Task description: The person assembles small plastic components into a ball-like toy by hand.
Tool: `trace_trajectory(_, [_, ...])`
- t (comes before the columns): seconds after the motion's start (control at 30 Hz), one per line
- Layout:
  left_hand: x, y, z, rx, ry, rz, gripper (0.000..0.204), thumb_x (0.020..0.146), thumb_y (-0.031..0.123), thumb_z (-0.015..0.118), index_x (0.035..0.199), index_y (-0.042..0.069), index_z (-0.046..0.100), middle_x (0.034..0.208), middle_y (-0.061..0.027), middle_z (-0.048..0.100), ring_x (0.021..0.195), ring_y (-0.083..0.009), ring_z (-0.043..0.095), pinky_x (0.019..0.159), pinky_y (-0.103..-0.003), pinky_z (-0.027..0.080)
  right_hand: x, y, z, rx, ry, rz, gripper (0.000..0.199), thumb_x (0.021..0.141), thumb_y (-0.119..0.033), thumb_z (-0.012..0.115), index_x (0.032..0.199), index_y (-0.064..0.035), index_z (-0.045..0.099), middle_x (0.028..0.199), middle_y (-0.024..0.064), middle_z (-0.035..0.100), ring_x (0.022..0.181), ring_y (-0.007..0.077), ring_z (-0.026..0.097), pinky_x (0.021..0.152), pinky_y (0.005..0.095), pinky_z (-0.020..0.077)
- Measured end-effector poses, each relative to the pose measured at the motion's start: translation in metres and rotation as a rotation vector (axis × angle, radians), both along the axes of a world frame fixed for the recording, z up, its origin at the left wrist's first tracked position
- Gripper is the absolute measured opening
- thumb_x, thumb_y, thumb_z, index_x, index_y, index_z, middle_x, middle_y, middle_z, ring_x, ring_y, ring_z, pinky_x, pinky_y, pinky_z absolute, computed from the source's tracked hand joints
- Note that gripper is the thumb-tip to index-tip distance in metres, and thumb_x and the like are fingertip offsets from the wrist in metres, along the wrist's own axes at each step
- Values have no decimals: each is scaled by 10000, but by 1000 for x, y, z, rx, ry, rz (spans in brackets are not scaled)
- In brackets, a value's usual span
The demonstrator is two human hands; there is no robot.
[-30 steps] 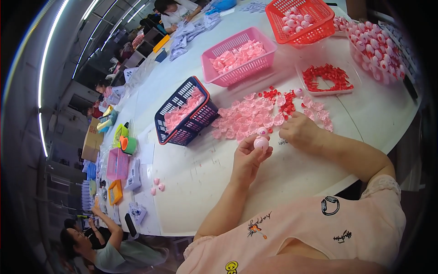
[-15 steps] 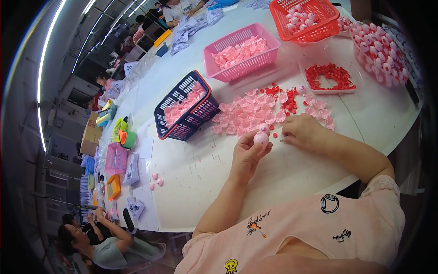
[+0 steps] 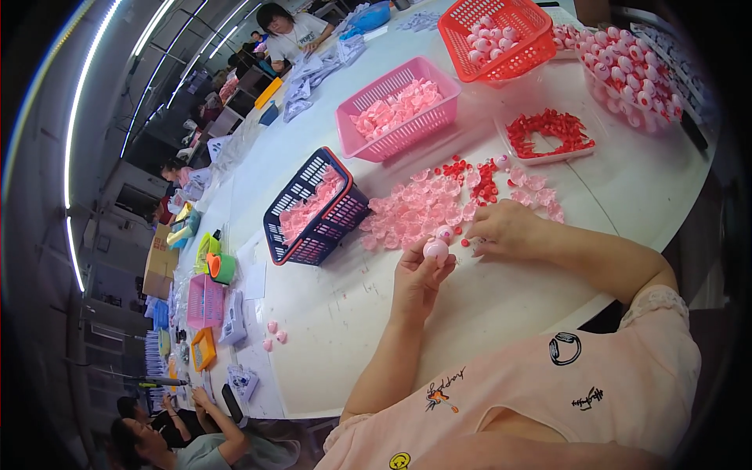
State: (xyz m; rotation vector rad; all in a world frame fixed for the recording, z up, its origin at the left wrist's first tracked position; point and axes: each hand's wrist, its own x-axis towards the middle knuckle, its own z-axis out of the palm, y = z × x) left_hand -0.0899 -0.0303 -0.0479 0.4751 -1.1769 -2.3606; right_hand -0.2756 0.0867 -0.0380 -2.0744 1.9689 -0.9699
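My left hand [image 3: 415,278]: fingers closed round a small pink ball-shaped piece [image 3: 435,250], raised just off the white table [image 3: 486,305]. My right hand [image 3: 507,229]: has slid nearer the left since a second ago, fingertips down among loose red caps [image 3: 479,182], grip hidden. Beyond: heap of pink shells [image 3: 415,211], dark blue basket [image 3: 313,207], pink basket [image 3: 398,110], tray of red parts [image 3: 548,133], red basket [image 3: 497,35].

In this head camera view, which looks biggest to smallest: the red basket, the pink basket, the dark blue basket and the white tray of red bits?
1. pink basket and red basket: they look about alike, and the red one sits farther away, so I won't rank them.
2. dark blue basket, slightly smaller.
3. white tray of red bits, clearly smallest.
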Motion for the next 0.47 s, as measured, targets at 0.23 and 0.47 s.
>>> trace_trajectory(0.23, [-2, -8, -20, -35, 35, 76, 397, 794, 109, 626, 1141, 25, 453, 1093, -130, 554, 881, -208, 594, 816, -352, 495, -11, -11, -38, -55, 143, 139, 83, 675, -165, 574, 646, -89, 589, 707, 77, 566, 700, 261, 565, 635, 386, 448])
trace_trajectory(0.47, [5, -32, -20, -75, 124, 57, 378, 835, 96, 577, 1180, 48, 430, 1182, -207, 491, 1036, -296, 536, 846, -409, 486, -31, -15, -4, 19, -135, 10, 160, 747, -187, 629, 854, -70, 649, 839, 152, 620, 858, 239, 593, 763, 343, 448])
